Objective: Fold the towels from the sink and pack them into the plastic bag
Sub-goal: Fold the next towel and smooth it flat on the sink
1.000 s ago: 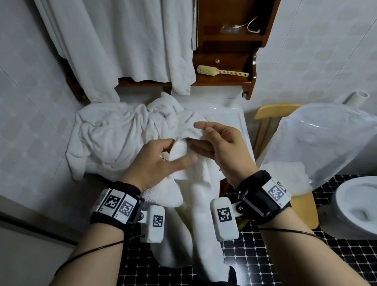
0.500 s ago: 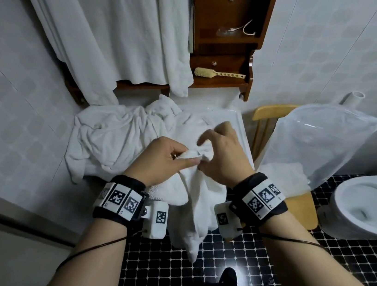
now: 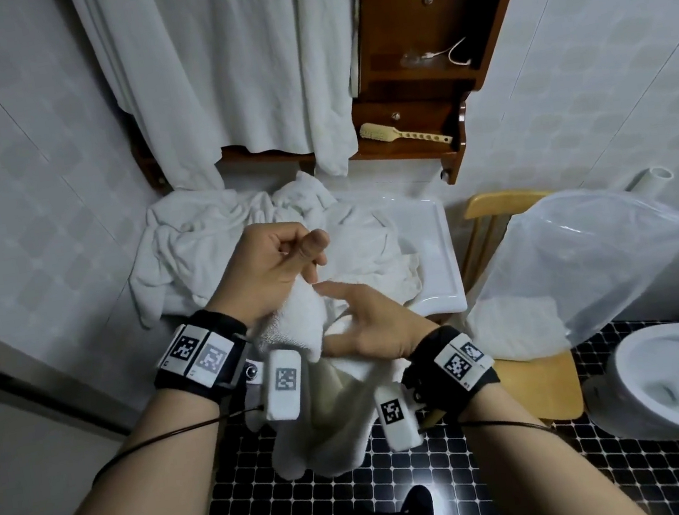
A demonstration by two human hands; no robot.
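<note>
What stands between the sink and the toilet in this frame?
In the head view, a yellow wooden chair stands between the sink and the toilet, carrying the plastic bag and a folded white towel.

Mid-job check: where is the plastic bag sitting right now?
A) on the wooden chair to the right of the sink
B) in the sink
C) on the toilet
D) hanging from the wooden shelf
A: the plastic bag lies on the wooden chair just right of the sink, while the left hand grips a towel in front of the sink.
</note>
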